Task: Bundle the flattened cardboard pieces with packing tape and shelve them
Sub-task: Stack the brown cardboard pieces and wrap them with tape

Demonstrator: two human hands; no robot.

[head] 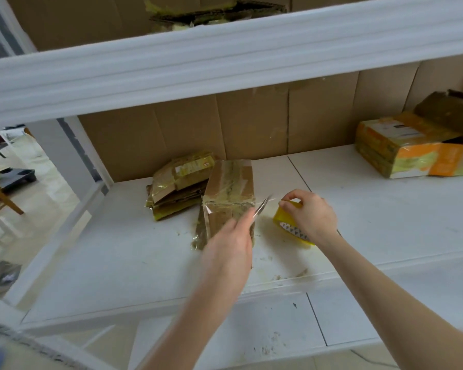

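Observation:
A taped bundle of flattened cardboard (231, 188) lies on the white shelf (118, 263). A strip of clear tape runs from its right edge to the yellowish tape roll (292, 225). My right hand (309, 213) grips the roll from above, just right of the bundle. My left hand (229, 247) is at the bundle's near end and holds a pair of scissors (262, 208), whose blades point at the stretched tape. The handles are hidden in my fist.
A second taped cardboard bundle (179, 185) lies behind and left of the first. An orange and yellow taped bundle (409, 148) sits at the back right. Cardboard sheets (251, 124) line the shelf's back. An upper shelf beam (225, 57) hangs overhead. Crumbs litter the front edge.

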